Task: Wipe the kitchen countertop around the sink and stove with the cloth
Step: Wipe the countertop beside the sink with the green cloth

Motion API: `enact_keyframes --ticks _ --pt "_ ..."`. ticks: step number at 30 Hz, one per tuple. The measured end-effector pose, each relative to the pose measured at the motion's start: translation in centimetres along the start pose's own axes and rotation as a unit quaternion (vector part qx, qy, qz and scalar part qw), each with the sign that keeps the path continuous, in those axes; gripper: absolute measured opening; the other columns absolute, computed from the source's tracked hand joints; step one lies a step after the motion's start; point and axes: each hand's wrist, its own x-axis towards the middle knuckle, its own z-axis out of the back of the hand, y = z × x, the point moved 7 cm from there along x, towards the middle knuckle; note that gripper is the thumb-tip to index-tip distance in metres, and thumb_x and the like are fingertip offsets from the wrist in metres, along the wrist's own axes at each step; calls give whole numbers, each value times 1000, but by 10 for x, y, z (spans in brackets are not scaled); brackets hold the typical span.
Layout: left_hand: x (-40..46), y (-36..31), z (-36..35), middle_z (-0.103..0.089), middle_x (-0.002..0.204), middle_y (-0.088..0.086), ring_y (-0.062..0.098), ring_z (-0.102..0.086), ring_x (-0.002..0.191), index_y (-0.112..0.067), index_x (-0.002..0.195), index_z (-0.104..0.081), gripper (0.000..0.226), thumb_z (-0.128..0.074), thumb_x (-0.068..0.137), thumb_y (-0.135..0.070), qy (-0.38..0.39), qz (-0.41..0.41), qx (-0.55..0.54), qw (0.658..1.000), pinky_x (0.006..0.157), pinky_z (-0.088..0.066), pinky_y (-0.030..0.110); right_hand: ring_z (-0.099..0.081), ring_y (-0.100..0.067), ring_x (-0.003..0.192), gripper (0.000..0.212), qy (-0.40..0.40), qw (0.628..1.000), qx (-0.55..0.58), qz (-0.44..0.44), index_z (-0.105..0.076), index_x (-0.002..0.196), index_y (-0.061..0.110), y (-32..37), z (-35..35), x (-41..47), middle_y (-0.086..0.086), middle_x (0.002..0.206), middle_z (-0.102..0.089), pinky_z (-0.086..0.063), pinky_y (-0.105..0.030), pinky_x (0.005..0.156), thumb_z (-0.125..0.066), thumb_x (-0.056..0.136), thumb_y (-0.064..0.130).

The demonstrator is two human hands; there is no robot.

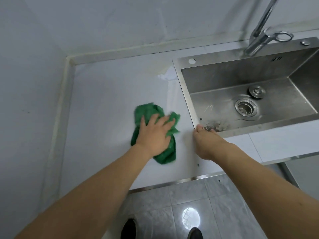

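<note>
A crumpled green cloth (145,111) lies on the white countertop (103,100) left of the steel sink (215,73). My left hand (155,133) presses flat on the cloth with its fingers spread. My right hand (205,142) rests at the sink's near left corner, its fingertips curled onto the rim beside dark grime (214,125) in the basin. No stove is in view.
A chrome faucet (262,37) rises behind the sink. A drain strainer (246,107) and a plug (256,91) sit in the basin. Walls close the counter at the left and back. A wet patch (165,75) shines near the sink's far left corner. Tiled floor and my shoes lie below the counter edge.
</note>
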Motion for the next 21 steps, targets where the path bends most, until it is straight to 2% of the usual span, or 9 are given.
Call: enact_keyframes --ticks 2,4,9,11,14,16,18,19,21 --pt "-16 -14 -4 -32 156 -9 27 -24 142 -37 150 -32 61 -32 89 -43 13 -120 12 993 113 -13 65 -40 -33 130 58 -4 1000 5 8 -30 141 -3 -3 2 0 -15 149 -23 -23 -41 112 -35 84 0" --pt "-10 4 -2 -29 158 -8 26 -21 143 -38 151 -27 62 -29 89 -44 37 -159 31 986 114 -13 65 -42 -32 129 57 -10 1000 17 22 -30 142 -1 -6 2 -2 -14 150 -22 -23 -41 113 -35 85 1" --pt "57 36 15 -21 160 -8 27 -12 146 -41 152 -22 56 -37 98 -39 10 83 -23 996 114 -7 68 -41 -34 130 58 -15 999 17 33 -27 144 1 -8 3 -2 -12 154 -16 -24 -41 112 -34 87 0" --pt "54 9 13 -25 158 -10 28 -14 145 -41 150 -27 55 -39 97 -39 -6 92 -39 995 113 -7 68 -43 -38 127 55 -15 999 17 34 -29 144 2 -7 5 -1 -11 156 -15 -33 -41 106 -33 89 0" --pt "-1 -32 1 -35 154 -12 27 -25 142 -41 147 -37 57 -43 90 -37 11 -109 5 994 112 -13 67 -44 -38 126 55 -13 999 25 38 -32 143 3 -9 5 0 -11 156 -16 -38 -43 105 -32 88 1" --pt "-39 -18 -3 -45 147 -11 27 -35 138 -39 141 -46 59 -44 82 -37 19 -265 24 964 111 -19 65 -43 -38 127 56 -8 999 29 33 -31 143 3 -10 5 1 -12 154 -17 -38 -45 105 -32 87 0" --pt "-47 27 -6 -47 146 -8 26 -37 136 -38 142 -46 61 -45 81 -37 11 -316 63 947 111 -20 63 -43 -39 126 56 -4 999 29 27 -30 142 0 -7 5 -2 -13 152 -18 -37 -45 105 -33 87 -1" --pt "-40 50 -5 -46 147 -7 27 -37 136 -38 144 -44 61 -43 83 -38 6 -281 71 957 110 -21 65 -46 -39 123 54 -9 999 23 28 -31 141 0 -6 7 -3 -14 151 -20 -38 -43 104 -34 87 -1" --pt "-19 73 2 -43 150 -6 30 -36 136 -39 146 -39 58 -37 88 -41 -6 -111 50 993 107 -24 68 -49 -37 119 52 -20 999 10 28 -33 139 0 -4 7 -5 -14 148 -23 -36 -42 100 -35 87 0"
